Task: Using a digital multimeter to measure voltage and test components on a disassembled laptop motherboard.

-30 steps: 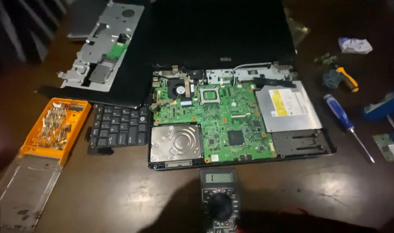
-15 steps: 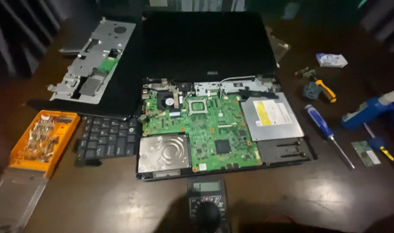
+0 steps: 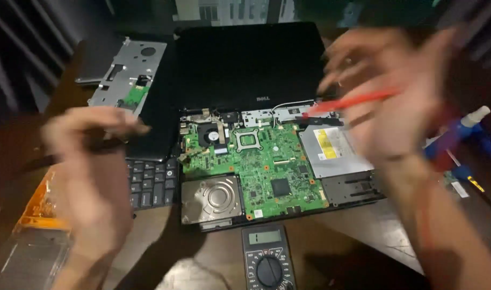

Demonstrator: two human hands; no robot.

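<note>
From my feed, far out at nine o'clock an orange parts tray (image 3: 38, 207) sits on the table (image 3: 374, 225), half hidden behind my left hand (image 3: 92, 161). That hand is raised over the tray and the loose black keyboard (image 3: 151, 182), badly blurred; its fingers look curled around a thin dark probe (image 3: 103, 144) that points toward three o'clock, though the smear keeps me from being sure of the grip. At eleven o'clock a grey metal chassis plate (image 3: 124, 75) lies flat beside the laptop's dark screen (image 3: 251, 62). In the middle the opened laptop shows its green motherboard (image 3: 261, 164), with a silver hard drive (image 3: 210, 198) at its seven o'clock corner and a silver optical drive (image 3: 331, 150) touching its three o'clock side. At six o'clock, near the bottom edge, a dark multimeter (image 3: 267, 258) lies face up just below the laptop base. At two o'clock my right hand (image 3: 396, 91) hovers above the optical drive, also blurred, fingers bent and pinching a red probe (image 3: 353, 101) whose tip points toward nine o'clock, above the hinge area. Past it at three o'clock a blue bottle with a white cap (image 3: 463, 129) lies on the table.
</note>
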